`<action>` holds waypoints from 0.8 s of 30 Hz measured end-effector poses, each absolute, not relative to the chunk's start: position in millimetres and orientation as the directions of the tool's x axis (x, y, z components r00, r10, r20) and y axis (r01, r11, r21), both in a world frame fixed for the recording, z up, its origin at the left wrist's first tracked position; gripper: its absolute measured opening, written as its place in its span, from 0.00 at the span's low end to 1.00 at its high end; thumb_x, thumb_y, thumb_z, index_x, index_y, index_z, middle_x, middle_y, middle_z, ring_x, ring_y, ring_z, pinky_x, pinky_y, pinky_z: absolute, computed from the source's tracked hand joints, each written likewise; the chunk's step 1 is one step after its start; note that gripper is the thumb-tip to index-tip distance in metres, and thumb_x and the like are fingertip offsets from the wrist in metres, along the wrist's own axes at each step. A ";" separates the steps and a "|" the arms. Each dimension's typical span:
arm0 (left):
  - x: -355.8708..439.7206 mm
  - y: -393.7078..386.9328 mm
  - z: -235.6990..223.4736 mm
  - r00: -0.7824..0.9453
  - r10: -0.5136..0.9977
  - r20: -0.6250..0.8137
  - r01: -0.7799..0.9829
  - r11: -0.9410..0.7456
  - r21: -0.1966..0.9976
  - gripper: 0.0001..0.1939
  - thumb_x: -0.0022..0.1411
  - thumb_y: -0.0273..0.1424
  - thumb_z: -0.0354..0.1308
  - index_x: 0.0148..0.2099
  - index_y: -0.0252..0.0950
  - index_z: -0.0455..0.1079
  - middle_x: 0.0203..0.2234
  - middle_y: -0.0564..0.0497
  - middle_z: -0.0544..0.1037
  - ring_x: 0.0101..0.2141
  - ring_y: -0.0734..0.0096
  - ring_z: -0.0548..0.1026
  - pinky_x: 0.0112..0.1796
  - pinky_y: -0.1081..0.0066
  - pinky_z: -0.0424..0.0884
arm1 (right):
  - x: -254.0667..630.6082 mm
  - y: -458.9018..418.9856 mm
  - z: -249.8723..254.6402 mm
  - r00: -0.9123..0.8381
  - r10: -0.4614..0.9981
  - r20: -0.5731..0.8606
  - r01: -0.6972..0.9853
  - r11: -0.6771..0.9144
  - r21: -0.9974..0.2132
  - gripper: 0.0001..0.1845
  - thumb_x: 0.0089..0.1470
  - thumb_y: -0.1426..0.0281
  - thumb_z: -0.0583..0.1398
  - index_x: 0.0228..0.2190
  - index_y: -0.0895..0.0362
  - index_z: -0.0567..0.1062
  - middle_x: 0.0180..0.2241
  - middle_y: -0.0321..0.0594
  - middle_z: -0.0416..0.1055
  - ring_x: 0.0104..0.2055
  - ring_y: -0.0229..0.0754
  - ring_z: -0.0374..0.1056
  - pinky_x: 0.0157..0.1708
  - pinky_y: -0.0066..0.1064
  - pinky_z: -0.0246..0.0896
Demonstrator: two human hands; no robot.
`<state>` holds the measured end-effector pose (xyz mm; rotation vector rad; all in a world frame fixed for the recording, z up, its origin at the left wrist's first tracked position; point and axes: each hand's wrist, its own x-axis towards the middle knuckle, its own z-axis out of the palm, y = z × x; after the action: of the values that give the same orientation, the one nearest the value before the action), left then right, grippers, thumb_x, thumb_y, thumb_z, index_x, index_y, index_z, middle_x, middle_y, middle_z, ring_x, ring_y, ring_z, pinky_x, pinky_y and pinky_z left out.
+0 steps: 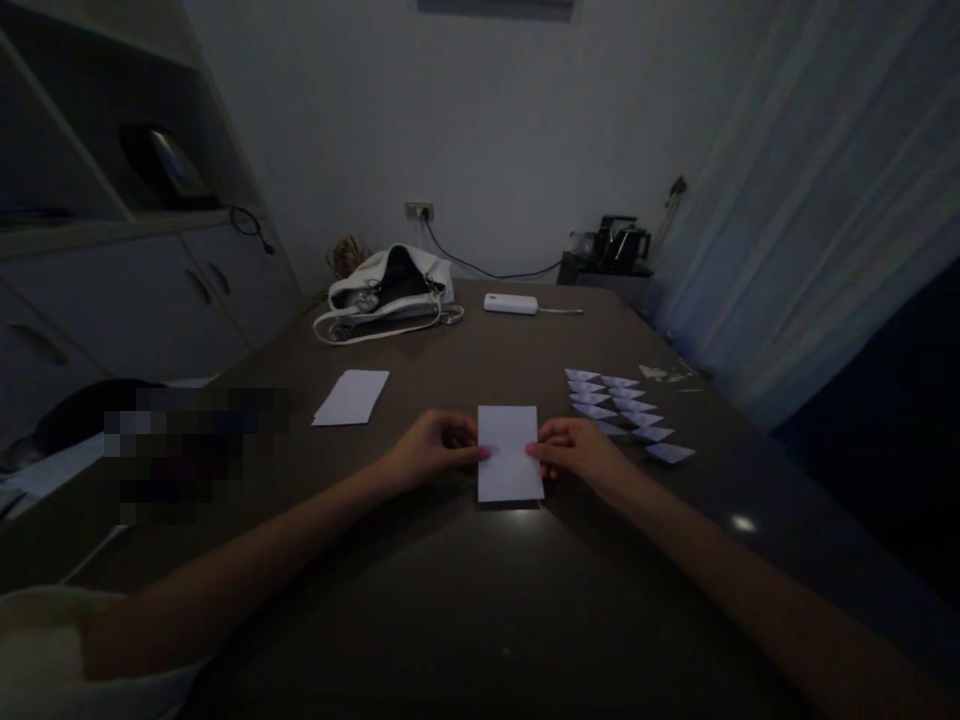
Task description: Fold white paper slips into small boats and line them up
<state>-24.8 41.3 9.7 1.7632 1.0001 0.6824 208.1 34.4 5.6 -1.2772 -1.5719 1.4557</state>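
A white rectangular sheet of paper [510, 470] is held upright-side toward me, just over the dark table. My left hand [439, 442] pinches its left edge between thumb and fingers. On the opposite edge my right hand [576, 450] grips it the same way, thumb in front. To the left lies a small stack of white paper [352, 397]. Several small folded paper triangles [630, 405] are laid out in two rows beyond my right hand.
At the back of the table [480, 360] sit a white handbag [394, 290] and a white power strip or similar bar [511, 304] with a short cord. Paper scraps [664, 374] lie at the right edge. A black kettle [626, 246] stands on a side stand behind.
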 end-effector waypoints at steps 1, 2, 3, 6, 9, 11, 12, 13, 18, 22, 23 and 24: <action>-24.8 41.4 8.6 0.502 0.864 0.041 0.379 -0.263 0.887 0.12 0.54 0.37 0.64 0.35 0.31 0.72 0.27 0.50 0.77 0.29 0.70 0.73 0.30 0.73 0.67 | 208.0 35.3 3.0 -0.308 0.936 -0.167 0.256 -0.087 -0.963 0.07 0.48 0.70 0.63 0.24 0.58 0.68 0.19 0.34 0.70 0.19 0.32 0.63 0.21 0.25 0.57; -25.0 41.5 7.4 0.506 0.859 0.079 0.425 -0.328 0.844 0.11 0.55 0.36 0.63 0.34 0.32 0.72 0.26 0.51 0.76 0.28 0.71 0.73 0.30 0.73 0.66 | 207.6 35.8 0.6 -0.301 0.941 -0.155 0.289 -0.065 -0.955 0.07 0.48 0.71 0.62 0.24 0.58 0.68 0.19 0.34 0.69 0.19 0.33 0.63 0.21 0.25 0.58; -25.4 41.7 6.0 0.509 0.853 0.115 0.458 -0.382 0.803 0.10 0.55 0.36 0.62 0.33 0.32 0.71 0.25 0.52 0.75 0.27 0.71 0.72 0.29 0.73 0.66 | 207.3 36.1 -1.4 -0.301 0.946 -0.123 0.335 -0.016 -0.942 0.07 0.48 0.72 0.62 0.24 0.58 0.68 0.19 0.33 0.68 0.19 0.33 0.62 0.21 0.26 0.57; -26.7 43.5 0.8 0.516 0.834 0.194 0.516 -0.484 0.707 0.06 0.56 0.32 0.61 0.33 0.34 0.71 0.24 0.54 0.74 0.26 0.72 0.71 0.29 0.74 0.65 | 207.4 36.3 -5.9 -0.317 0.942 0.110 0.498 0.264 -0.826 0.05 0.45 0.76 0.63 0.24 0.58 0.70 0.21 0.33 0.68 0.22 0.34 0.62 0.23 0.25 0.56; -28.1 46.6 -3.3 0.567 0.790 0.234 0.488 -0.551 0.678 0.01 0.56 0.26 0.58 0.33 0.35 0.71 0.26 0.53 0.73 0.29 0.72 0.71 0.31 0.75 0.65 | 209.2 36.0 -7.3 -0.396 0.880 0.262 0.554 0.456 -0.696 0.08 0.43 0.82 0.60 0.23 0.58 0.72 0.23 0.32 0.67 0.23 0.32 0.61 0.24 0.24 0.54; -29.2 48.3 -3.5 0.608 0.755 0.244 0.457 -0.585 0.670 0.03 0.56 0.24 0.57 0.32 0.35 0.71 0.28 0.52 0.73 0.30 0.72 0.71 0.33 0.74 0.65 | 210.2 35.6 -6.4 -0.443 0.854 0.273 0.544 0.498 -0.675 0.11 0.41 0.85 0.59 0.22 0.58 0.73 0.25 0.32 0.66 0.24 0.31 0.60 0.25 0.23 0.53; -29.8 48.7 -2.7 0.628 0.740 0.241 0.446 -0.596 0.668 0.03 0.55 0.23 0.57 0.31 0.34 0.72 0.29 0.52 0.73 0.31 0.72 0.71 0.34 0.74 0.66 | 210.6 35.3 -5.6 -0.457 0.847 0.271 0.544 0.507 -0.669 0.11 0.40 0.86 0.58 0.22 0.58 0.73 0.25 0.33 0.66 0.24 0.31 0.60 0.25 0.23 0.53; -30.5 48.8 -1.3 0.650 0.724 0.231 0.435 -0.604 0.668 0.04 0.56 0.23 0.57 0.32 0.34 0.72 0.31 0.51 0.73 0.32 0.71 0.72 0.34 0.74 0.66 | 210.8 34.9 -4.6 -0.471 0.839 0.272 0.548 0.519 -0.656 0.11 0.40 0.86 0.59 0.22 0.58 0.73 0.25 0.33 0.66 0.24 0.31 0.59 0.25 0.23 0.53; -32.6 44.5 8.3 0.699 0.688 0.195 0.437 -0.627 0.645 0.11 0.55 0.20 0.53 0.36 0.35 0.75 0.35 0.49 0.74 0.36 0.70 0.73 0.39 0.71 0.67 | 211.4 33.1 -1.2 -0.513 0.814 0.272 0.576 0.561 -0.594 0.11 0.42 0.86 0.58 0.24 0.58 0.74 0.26 0.34 0.66 0.24 0.31 0.60 0.25 0.23 0.54; -31.5 39.6 12.9 0.686 0.707 0.172 0.478 -0.616 0.627 0.10 0.57 0.22 0.53 0.37 0.34 0.74 0.36 0.48 0.74 0.35 0.69 0.73 0.38 0.71 0.68 | 212.2 31.7 -0.2 -0.543 0.786 0.295 0.570 0.603 -0.558 0.12 0.43 0.85 0.57 0.26 0.58 0.74 0.27 0.34 0.66 0.25 0.32 0.60 0.26 0.24 0.54; -31.1 38.7 13.3 0.684 0.710 0.170 0.480 -0.613 0.627 0.08 0.58 0.24 0.54 0.37 0.34 0.74 0.35 0.48 0.74 0.34 0.69 0.73 0.38 0.71 0.68 | 212.4 31.4 0.3 -0.550 0.780 0.299 0.568 0.612 -0.550 0.12 0.43 0.85 0.57 0.26 0.58 0.74 0.27 0.35 0.66 0.25 0.32 0.60 0.26 0.24 0.54; -30.7 37.9 13.6 0.686 0.707 0.170 0.479 -0.615 0.627 0.07 0.59 0.27 0.55 0.37 0.34 0.74 0.35 0.48 0.73 0.34 0.69 0.72 0.37 0.71 0.68 | 212.7 31.1 0.8 -0.558 0.775 0.298 0.567 0.618 -0.545 0.12 0.43 0.85 0.57 0.26 0.58 0.74 0.27 0.35 0.66 0.25 0.33 0.61 0.26 0.24 0.54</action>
<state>-30.7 37.9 13.6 2.3468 0.9092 0.5501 212.7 31.1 0.8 -1.0550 -2.3270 0.5346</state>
